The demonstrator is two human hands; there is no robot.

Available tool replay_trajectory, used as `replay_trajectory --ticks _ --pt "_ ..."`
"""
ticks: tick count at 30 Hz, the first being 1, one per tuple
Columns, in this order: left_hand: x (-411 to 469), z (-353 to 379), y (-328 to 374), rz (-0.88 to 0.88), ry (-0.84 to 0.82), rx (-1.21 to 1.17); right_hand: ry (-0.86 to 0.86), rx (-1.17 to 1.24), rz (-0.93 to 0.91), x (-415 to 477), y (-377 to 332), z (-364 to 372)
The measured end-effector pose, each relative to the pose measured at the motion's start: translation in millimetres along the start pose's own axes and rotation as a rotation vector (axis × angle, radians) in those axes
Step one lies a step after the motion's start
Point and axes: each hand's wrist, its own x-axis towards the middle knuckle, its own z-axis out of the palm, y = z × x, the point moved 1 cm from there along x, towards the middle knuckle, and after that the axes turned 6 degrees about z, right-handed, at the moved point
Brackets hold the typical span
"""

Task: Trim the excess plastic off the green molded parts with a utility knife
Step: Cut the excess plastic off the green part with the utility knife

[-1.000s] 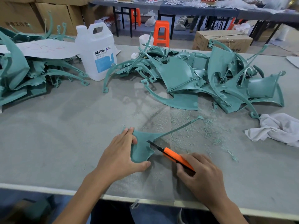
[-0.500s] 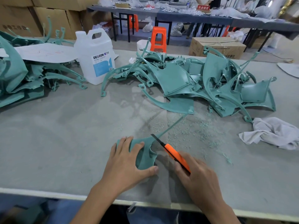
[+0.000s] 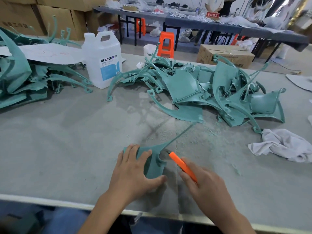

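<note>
Near the bench (image 3: pixel 67 149) edge, the part (image 3: pixel 154 164) lies pressed under the left hand (image 3: pixel 133 176), fingers flat; the right hand (image 3: pixel 207 188) has its grip clamped on the knife (image 3: pixel 180 163). Probably light, stiff, thin-stemmed: hold the broad panel.

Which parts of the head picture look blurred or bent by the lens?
Head view: motion smears the utility knife tip and the right hand; the left hand and green part are sharp; the wide lens bends the far table down at the right; soft light, faint shadows.

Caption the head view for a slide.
Left hand presses a green molded part onto the table while the right hand holds an orange utility knife at its edge.
</note>
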Motion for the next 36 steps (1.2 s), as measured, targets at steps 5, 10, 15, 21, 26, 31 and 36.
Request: replay_trajectory --ticks 5,10,15,21,26,31,36 --pt "-1 1 -1 0.010 0.027 -0.034 0.129 0.013 0.143 22 18 -22" --pt "0 3 -1 0.022 0.030 -0.023 0.291 0.009 0.114 21 1 -25" --pt "0 4 -1 0.017 0.048 -0.015 -0.049 -0.003 0.020 6 -1 -2" --pt "-1 5 0 0.023 0.063 -0.040 0.183 0.038 0.237 41 31 -43" --pt "0 8 -1 0.030 0.073 -0.021 0.246 0.014 0.077 27 9 -27" --pt "-1 6 0 0.025 0.052 -0.033 0.174 -0.060 0.105 24 27 -20" --pt "-1 4 0 0.036 0.045 -0.020 0.361 -0.058 0.208 24 33 -27"
